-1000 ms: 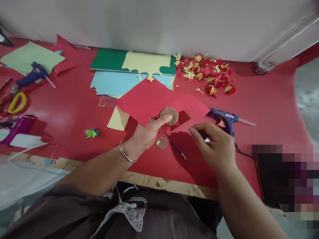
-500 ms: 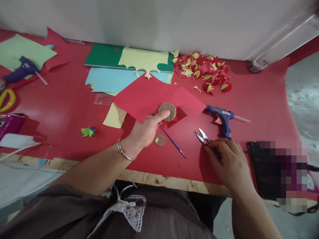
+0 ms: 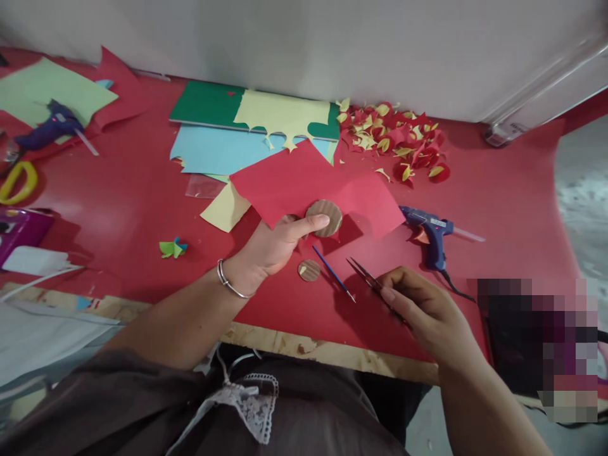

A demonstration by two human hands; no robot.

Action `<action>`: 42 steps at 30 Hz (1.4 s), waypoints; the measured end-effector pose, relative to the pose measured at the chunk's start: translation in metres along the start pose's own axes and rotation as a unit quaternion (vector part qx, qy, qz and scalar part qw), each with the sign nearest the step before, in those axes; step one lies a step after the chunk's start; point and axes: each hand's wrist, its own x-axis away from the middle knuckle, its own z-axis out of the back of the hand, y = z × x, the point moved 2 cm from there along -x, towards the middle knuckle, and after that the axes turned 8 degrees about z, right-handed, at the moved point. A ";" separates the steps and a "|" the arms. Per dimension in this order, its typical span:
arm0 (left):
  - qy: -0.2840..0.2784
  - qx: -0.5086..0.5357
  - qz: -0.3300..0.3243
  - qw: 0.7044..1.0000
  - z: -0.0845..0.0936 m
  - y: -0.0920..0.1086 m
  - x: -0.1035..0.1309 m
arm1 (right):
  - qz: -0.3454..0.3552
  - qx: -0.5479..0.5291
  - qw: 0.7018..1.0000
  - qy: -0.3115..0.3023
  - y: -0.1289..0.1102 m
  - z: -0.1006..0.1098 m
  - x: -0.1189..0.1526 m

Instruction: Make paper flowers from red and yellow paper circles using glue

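Note:
My left hand (image 3: 280, 244) grips a round corrugated cardboard disc (image 3: 331, 210) against a sheet of red paper (image 3: 289, 179), its thumb pressed on the disc. The paper is raised off the table and bent near the middle. In my right hand (image 3: 422, 304) are thread snips (image 3: 368, 275), turned nearly edge-on with their blades pointing up and left; the palm side is hidden. Between the hands, a smaller cardboard disc (image 3: 311, 271) bearing a pale yellow scrap and a thin blue paintbrush (image 3: 332, 271) lie on the red surface.
Behind the hands are a heap of red and yellow paper cut-outs (image 3: 399, 139) and stacked coloured sheets (image 3: 213, 149). A glue gun (image 3: 430, 231) lies at right, another (image 3: 52, 130) at left. A small green-and-blue paper piece (image 3: 171, 248) sits left of my forearm.
My right hand has lifted the snips and moved slightly left, turning them from flat to edge-on. My left hand keeps its hold on the disc and red paper. The view has shifted slightly.

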 end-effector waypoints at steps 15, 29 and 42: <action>0.105 0.211 0.029 0.971 -0.054 -0.008 0.018 | 0.049 -0.315 0.919 0.233 -0.025 -0.077 -0.007; 0.098 0.337 0.131 0.927 -0.079 -0.017 0.022 | 0.018 -0.340 0.899 0.277 -0.032 -0.085 -0.026; 0.142 0.330 0.096 0.928 -0.074 -0.012 0.019 | 0.003 -0.337 0.902 0.271 -0.036 -0.088 -0.034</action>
